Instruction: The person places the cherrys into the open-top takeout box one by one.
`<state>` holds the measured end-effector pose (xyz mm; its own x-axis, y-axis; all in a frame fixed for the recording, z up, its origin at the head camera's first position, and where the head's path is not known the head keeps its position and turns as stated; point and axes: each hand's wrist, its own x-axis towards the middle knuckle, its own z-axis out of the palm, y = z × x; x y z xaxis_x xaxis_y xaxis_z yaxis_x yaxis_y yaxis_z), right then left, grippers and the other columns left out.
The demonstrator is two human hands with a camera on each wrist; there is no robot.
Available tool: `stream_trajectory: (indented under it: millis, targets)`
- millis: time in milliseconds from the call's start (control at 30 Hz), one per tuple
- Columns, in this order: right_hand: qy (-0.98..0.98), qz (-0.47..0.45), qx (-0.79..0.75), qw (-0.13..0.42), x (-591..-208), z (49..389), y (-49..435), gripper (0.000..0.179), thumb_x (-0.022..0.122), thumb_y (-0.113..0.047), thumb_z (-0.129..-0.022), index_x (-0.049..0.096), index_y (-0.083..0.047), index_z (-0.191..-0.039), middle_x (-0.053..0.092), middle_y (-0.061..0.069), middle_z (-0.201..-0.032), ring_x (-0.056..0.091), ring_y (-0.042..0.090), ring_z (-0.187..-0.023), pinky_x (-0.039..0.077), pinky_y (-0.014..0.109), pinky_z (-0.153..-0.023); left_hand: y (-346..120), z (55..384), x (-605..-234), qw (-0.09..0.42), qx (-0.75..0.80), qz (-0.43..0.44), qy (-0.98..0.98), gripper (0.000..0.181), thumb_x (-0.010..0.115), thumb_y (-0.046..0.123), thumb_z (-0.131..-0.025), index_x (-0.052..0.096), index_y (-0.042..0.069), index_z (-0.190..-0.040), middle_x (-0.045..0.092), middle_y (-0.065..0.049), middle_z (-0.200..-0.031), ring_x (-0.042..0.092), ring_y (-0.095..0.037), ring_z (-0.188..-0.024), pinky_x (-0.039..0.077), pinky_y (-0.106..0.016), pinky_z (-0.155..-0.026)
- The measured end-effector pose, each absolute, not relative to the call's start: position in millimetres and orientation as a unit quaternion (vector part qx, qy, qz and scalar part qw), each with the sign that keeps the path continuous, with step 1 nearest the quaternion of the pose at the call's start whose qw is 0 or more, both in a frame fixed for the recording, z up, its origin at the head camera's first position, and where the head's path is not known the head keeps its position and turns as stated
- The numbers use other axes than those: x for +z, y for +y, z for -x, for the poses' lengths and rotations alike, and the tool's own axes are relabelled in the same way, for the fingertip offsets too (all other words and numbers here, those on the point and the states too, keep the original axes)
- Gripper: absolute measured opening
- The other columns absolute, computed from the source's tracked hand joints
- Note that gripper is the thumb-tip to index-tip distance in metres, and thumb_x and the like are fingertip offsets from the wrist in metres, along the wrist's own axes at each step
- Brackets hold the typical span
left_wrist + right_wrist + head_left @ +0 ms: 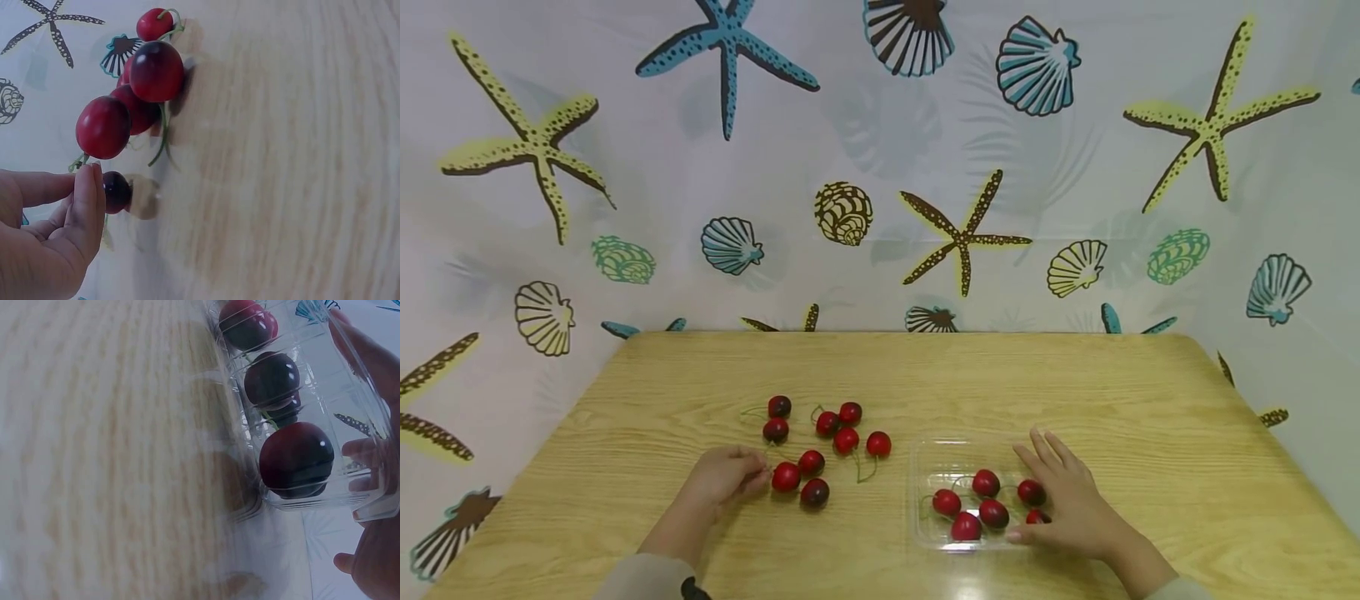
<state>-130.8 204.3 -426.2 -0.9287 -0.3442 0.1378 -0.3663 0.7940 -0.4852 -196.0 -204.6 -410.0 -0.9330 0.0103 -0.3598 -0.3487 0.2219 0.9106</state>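
My left hand [730, 477] is at a loose group of cherries on the table; its thumb and fingertips pinch the stem of a dark red cherry [104, 127]. Two more cherries, one red [811, 463] and one darker [815, 493], lie right beside that one. To the right stands a clear plastic container [925, 450] with several cherries [986, 483] inside. My right hand [1071, 504] rests at the container's right end with fingers spread, thumb by the front rim and fingertips by the back. It partly covers a cherry [1038, 517] there.
Farther back on the wooden table [1075, 375] lie several other cherries with green stems, among them a single one [878, 444] nearer the container. A white cloth [865, 125] printed with starfish and shells hangs behind the table and along its sides.
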Motion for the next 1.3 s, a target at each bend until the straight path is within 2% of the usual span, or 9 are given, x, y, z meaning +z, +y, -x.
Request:
stream_trajectory:
  millis: [667, 900, 1300]
  targets:
    - [-0.947, -0.184, 0.261, 0.023, -426.7, 129.9, 203.8, 0.095, 0.068, -0.053, -0.061, 0.031, -0.003, -0.132, 0.016, 0.021, -0.138, 0.006, 0.038, -0.125, 0.009, 0.065, -0.090, -180.2, 188.3, -373.8, 0.134, 0.632, 0.029, 0.763, 0.024, 0.045, -0.001, -0.088, 0.043, -0.015, -0.108, 0.050, -0.019, -0.097, 0.057, -0.014, -0.079, 0.049, -0.023, -0.072]
    - [-0.947, -0.188, 0.259, 0.023, -427.7, 131.0, 204.5, 0.096, 0.068, -0.055, -0.060, 0.031, -0.003, -0.132, 0.016, 0.022, -0.138, 0.006, 0.037, -0.125, 0.010, 0.064, -0.091, -158.2, 182.8, -362.2, 0.138, 0.648, -0.001, 0.749, 0.022, 0.047, -0.002, -0.086, 0.045, -0.014, -0.104, 0.052, -0.016, -0.092, 0.057, -0.014, -0.077, 0.049, -0.024, -0.072]
    - [-0.950, -0.188, 0.250, 0.026, -428.5, 130.8, 205.3, 0.096, 0.067, -0.056, -0.059, 0.031, -0.004, -0.132, 0.017, 0.021, -0.138, 0.007, 0.037, -0.125, 0.011, 0.064, -0.091, -118.9, 178.1, -358.1, 0.174, 0.668, -0.034, 0.722, 0.017, 0.050, 0.000, -0.085, 0.048, -0.011, -0.098, 0.055, -0.013, -0.086, 0.058, -0.015, -0.073, 0.050, -0.024, -0.069]
